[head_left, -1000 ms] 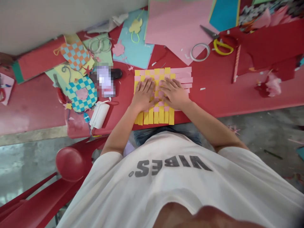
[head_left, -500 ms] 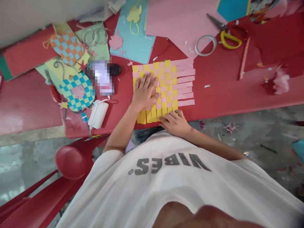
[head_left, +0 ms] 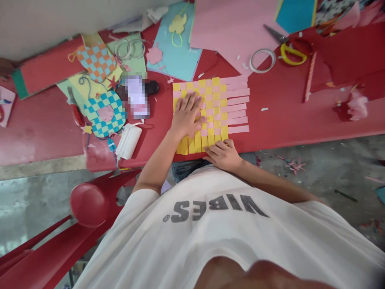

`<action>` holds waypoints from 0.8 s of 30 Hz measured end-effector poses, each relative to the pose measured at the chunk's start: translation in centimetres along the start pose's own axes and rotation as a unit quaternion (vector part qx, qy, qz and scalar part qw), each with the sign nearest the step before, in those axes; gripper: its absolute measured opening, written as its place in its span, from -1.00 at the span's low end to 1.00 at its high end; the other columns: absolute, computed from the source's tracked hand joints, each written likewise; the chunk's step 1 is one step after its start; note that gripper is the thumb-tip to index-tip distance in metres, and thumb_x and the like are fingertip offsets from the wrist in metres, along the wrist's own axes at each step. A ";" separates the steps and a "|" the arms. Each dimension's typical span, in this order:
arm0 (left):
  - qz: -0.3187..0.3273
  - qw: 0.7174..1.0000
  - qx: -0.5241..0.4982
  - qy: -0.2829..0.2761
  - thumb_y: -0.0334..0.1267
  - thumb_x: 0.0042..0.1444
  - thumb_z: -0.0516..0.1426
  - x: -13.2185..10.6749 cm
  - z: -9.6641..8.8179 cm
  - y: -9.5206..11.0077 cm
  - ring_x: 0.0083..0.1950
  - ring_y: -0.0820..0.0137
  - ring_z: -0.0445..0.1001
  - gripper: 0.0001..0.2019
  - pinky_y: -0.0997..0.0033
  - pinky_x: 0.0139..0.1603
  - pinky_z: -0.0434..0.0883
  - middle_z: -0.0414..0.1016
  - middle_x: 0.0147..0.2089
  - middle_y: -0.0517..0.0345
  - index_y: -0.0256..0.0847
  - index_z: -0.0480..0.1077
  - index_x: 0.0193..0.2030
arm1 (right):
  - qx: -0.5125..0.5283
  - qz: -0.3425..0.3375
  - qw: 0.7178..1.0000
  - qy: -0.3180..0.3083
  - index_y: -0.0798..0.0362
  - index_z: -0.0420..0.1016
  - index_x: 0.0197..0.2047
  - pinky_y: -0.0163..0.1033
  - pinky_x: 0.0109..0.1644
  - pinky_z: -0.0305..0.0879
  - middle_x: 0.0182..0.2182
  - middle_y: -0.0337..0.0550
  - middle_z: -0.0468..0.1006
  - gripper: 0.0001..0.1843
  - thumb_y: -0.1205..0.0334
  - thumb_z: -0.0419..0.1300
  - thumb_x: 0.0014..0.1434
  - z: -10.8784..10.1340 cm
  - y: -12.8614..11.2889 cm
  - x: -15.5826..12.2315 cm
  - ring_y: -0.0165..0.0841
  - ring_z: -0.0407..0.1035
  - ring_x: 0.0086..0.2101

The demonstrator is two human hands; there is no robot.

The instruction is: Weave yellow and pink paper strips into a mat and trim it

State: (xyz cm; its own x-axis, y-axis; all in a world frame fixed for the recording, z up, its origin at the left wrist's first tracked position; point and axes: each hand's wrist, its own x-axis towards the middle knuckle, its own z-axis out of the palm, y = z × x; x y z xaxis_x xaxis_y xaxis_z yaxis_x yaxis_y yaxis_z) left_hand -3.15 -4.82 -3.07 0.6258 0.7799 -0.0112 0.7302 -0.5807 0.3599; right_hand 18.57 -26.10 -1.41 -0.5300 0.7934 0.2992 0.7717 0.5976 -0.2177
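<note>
A woven paper mat (head_left: pixel 215 100) of yellow and pink strips lies flat on the red table. Loose pink strip ends (head_left: pixel 239 106) stick out on its right side, and yellow strip ends (head_left: pixel 189 145) hang toward my body. My left hand (head_left: pixel 187 115) rests flat on the left half of the weave, fingers stretched, covering part of it. At the lower right corner, my right hand (head_left: pixel 224 154) has its fingers bent over the yellow strip ends near the table edge; its thumb is mostly hidden.
Left lie a blurred phone (head_left: pixel 137 96), white power bank (head_left: pixel 128 141), blue-green woven piece (head_left: pixel 105 114) and orange-blue one (head_left: pixel 96 60). Behind and right are pink paper (head_left: pixel 228 28), a tape roll (head_left: pixel 262 60), scissors (head_left: pixel 287 48) and a striped stick (head_left: pixel 309 76). A red chair (head_left: pixel 90 204) stands lower left.
The view has shifted slightly, so the table things appear a little farther right. Both hands keep the same places on the woven mat.
</note>
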 end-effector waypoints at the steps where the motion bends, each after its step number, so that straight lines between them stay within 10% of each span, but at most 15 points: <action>1: 0.002 1.000 0.000 0.000 0.26 0.58 0.15 0.0 0.1 -0.1 0.95 -0.12 -0.13 -0.09 -0.42 0.93 -0.21 -0.12 0.93 -0.08 -0.10 0.07 0.87 | 0.004 0.007 1.000 -0.004 -0.13 0.79 0.26 0.10 0.06 0.16 -0.18 -0.12 0.72 -0.74 0.10 0.42 0.59 0.2 0.0 -0.1 -0.07 0.47 -0.08; 14: -0.012 0.999 -0.024 0.033 -0.11 0.52 0.12 0.1 0.5 0.5 0.94 -0.10 -0.06 -0.21 -0.45 0.93 -0.19 -0.01 0.91 -0.01 -0.06 0.17 0.84 | -0.049 0.023 0.998 0.017 -0.13 0.79 0.20 0.13 0.11 0.22 -0.15 -0.14 0.75 -0.78 0.05 0.38 0.61 0.2 -0.8 -0.6 -0.11 0.49 -0.10; 24: 0.054 0.998 0.007 -0.039 0.00 0.57 0.09 0.5 -1.1 1.9 0.96 -0.08 -0.20 -0.17 -0.34 0.94 -0.31 -0.18 0.94 -0.02 -0.09 0.04 0.88 | 0.073 0.065 0.994 0.044 -0.16 0.54 0.57 0.34 0.53 0.43 0.49 0.10 0.59 -0.39 -0.13 0.37 0.59 -1.1 0.2 -0.9 0.19 0.45 0.49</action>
State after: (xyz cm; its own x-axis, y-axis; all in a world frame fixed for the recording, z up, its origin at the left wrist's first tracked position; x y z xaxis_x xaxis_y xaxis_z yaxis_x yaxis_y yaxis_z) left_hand -1.75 -5.24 -1.36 0.7198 0.6927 -0.0454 0.6611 -0.6640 0.3493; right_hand 19.63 -26.82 -0.67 -0.3923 0.8554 0.3384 0.7690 0.5068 -0.3897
